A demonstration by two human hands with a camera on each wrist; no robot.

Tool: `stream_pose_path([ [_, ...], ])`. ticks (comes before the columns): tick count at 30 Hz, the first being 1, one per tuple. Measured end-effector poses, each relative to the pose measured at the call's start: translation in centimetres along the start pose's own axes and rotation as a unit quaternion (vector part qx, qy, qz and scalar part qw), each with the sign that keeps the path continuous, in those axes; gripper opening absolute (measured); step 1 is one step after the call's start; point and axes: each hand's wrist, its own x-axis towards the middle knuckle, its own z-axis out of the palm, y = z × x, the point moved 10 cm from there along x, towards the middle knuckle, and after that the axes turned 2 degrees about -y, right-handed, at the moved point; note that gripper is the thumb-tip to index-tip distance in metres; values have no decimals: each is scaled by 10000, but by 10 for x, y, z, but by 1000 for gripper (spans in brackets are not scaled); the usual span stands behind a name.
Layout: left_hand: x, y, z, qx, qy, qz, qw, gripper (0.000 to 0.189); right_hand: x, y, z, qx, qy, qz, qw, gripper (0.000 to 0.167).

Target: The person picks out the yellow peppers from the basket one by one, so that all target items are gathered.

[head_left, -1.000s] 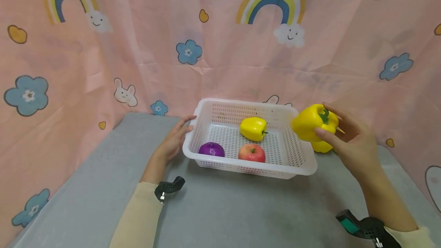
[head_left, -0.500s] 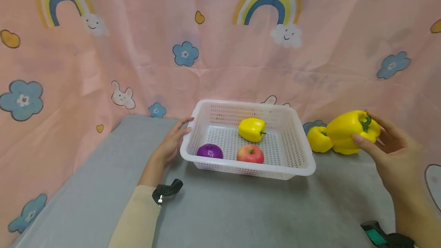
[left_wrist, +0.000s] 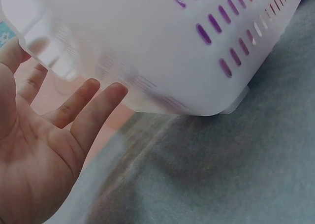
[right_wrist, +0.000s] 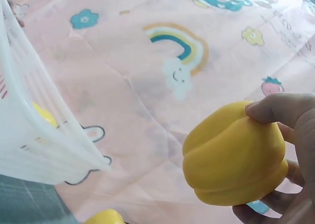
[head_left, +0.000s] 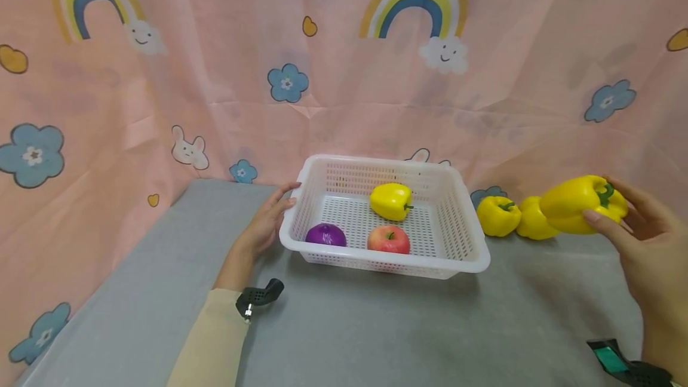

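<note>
My right hand grips a yellow bell pepper with a green stem, thumb on the near side. It is at the right of the head view; in the right wrist view the same bell pepper is held up between thumb and fingers. Fairly straight fingers of my left hand touch the left end of a white plastic basket; the left wrist view shows the fingertips against its outer wall. Inside the basket lie a yellow bell pepper, a red apple and a purple onion-like vegetable.
Right of the basket, two more yellow bell peppers, one nearer the basket and one farther right, stand on the grey tabletop. A pink printed curtain hangs behind everything.
From the basket's right edge, my right hand has moved rightward with its bell pepper, uncovering the two peppers on the table. My left hand stays at the basket. The view has shifted slightly.
</note>
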Motion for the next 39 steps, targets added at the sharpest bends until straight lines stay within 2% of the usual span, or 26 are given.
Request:
stream_pose_path([
  [3, 0, 1, 0, 17, -19, -12, 10000, 47, 1, 9, -3, 339, -48, 87, 9994, 52],
  [6, 0, 0, 0, 1, -5, -34, 10000, 47, 3, 16, -5, 331, -99, 105, 9993, 52],
  [13, 1, -1, -1, -17, 19, -62, 10000, 46, 3, 36, -4, -639, -300, 267, 9971, 52],
  [20, 3, -2, 0, -71, 22, -83, 9999, 45, -1, 62, -1, -504, -798, 426, 9946, 55],
  [21, 3, -2, 0, -98, 25, -80, 9999, 45, -2, 67, -1, -356, -857, 505, 9944, 55],
  [24, 3, -2, 2, -159, 3, -89, 9998, 43, -4, 81, -3, -410, -939, 710, 9922, 57],
  [27, 2, -2, 3, -184, 20, -112, 9998, 43, -7, 96, -4, -517, -994, 926, 9894, 57],
  [33, 0, 0, 0, -153, 108, -99, 9998, 42, -15, 120, 4, -814, -1361, 1305, 9787, 58],
  [35, 0, 0, 0, -97, 75, -80, 9999, 43, -19, 127, 5, -1156, -1465, 1462, 9715, 59],
  [39, 0, -1, 0, -106, 67, -108, 9999, 43, -22, 138, 5, -1462, -1590, 1558, 9639, 60],
])
